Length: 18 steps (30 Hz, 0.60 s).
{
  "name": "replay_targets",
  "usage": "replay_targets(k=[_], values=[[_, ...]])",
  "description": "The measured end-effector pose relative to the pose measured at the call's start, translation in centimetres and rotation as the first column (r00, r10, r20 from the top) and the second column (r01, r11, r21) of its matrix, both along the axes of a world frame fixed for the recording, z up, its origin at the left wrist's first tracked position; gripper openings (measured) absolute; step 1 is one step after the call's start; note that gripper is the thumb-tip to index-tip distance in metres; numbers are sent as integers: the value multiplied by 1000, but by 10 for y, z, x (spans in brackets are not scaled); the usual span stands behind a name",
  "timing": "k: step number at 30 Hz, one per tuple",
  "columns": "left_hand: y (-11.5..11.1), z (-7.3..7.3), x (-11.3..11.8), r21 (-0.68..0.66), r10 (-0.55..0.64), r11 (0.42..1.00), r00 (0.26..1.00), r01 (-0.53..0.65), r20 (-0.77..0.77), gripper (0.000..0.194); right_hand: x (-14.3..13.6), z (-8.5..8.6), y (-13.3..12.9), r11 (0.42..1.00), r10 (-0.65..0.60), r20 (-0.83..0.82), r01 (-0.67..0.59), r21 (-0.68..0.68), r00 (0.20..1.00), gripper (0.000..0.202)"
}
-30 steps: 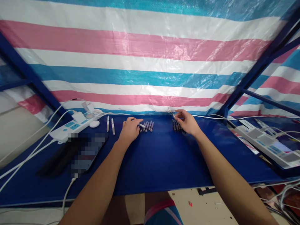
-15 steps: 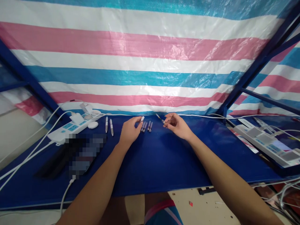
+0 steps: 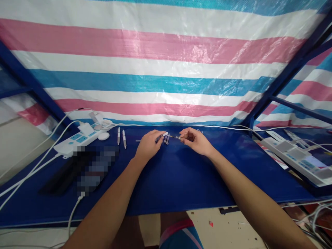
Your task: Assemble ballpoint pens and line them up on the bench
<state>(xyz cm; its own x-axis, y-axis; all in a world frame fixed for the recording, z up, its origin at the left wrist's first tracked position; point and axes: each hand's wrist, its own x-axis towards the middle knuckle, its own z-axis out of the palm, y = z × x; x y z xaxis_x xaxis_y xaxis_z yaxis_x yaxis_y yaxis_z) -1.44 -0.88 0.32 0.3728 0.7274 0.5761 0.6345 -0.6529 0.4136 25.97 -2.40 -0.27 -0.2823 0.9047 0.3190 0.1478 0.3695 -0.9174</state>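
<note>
Over the middle of the blue table, my left hand pinches a small white piece, likely a pen part. To its right, my right hand holds a thin pen refill between thumb and fingertips, its left end pointing at the white piece. Whether the two touch is too small to tell. Small clear and dark pen parts lie beside my left fingertips, partly hidden by them. Two white and grey pens lie side by side left of my left hand.
A white power strip with plugs and cables, a round white object and a blurred dark device are at left. Another power strip is at right. Striped sheeting hangs behind.
My left hand has moved slightly right with the white piece. The refill in my right hand has swung from slanting up to nearly level, and its tip is now near the white piece.
</note>
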Motion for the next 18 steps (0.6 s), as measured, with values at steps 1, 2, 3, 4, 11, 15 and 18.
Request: replay_targets(k=[1,2,3,4,11,15,18], values=[[0,0,0,-1,8,1000,1000,-8,3,32,0,1,0,1000,1,-11,-1,-1,1000,36],[1,0,-1,-5,15,1000,1000,-15,3,32,0,1,0,1000,4,-23,-4,-2,1000,37],[1,0,-1,-9,20,1000,1000,-20,2,32,0,2,0,1000,6,-33,-6,-3,999,37],[1,0,-2,-14,21,1000,1000,-21,0,32,1,2,0,1000,8,-38,-8,-5,999,38],[4,-2,-3,5,-20,1000,998,20,-57,34,3,-1,1,998,-38,61,35,45,997,34],[5,-4,-2,19,-43,999,991,45,-128,33,2,-3,2,994,-69,63,64,83,996,31],[3,-5,1,-55,-85,995,989,78,-125,31,-2,-4,1,999,-22,5,21,37,1000,34]])
